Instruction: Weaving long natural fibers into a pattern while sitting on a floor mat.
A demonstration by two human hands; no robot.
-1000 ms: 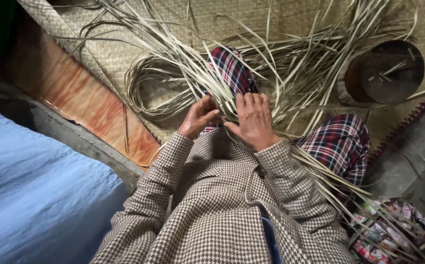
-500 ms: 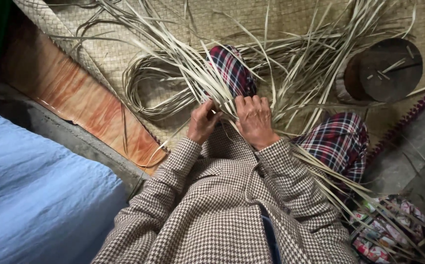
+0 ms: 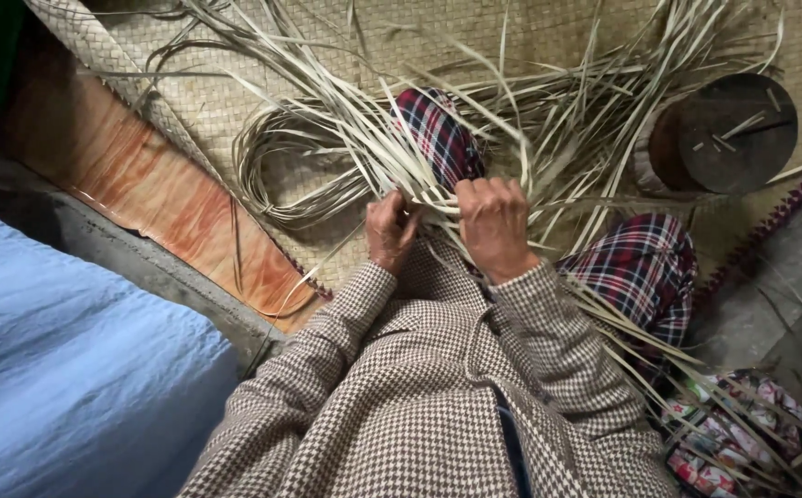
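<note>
Both hands have slid forward: left hand [image 3: 390, 231] and right hand [image 3: 493, 221] pinch the pale strips [image 3: 438, 198] closed, seemingly keeping crossings tight over the knee.

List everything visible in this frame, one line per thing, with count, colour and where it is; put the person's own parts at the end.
pale strips: many, cream, fanned loose across the mat, over the lap and down the right side.
coiled strips: one bundle, cream, on the mat left of the hands.
woven mat: one, tan, under everything at the top.
wooden plank: one, orange-brown, running diagonally at left.
round wooden block: one, dark brown, upper right.
blue cloth: one, lower left.
printed bag: one, multicoloured, lower right under strips.
plaid trousers: red, dark and white, on both legs.
houndstooth jacket: brown and white.
left hand: gripping strips.
right hand: closed on strips.
</note>
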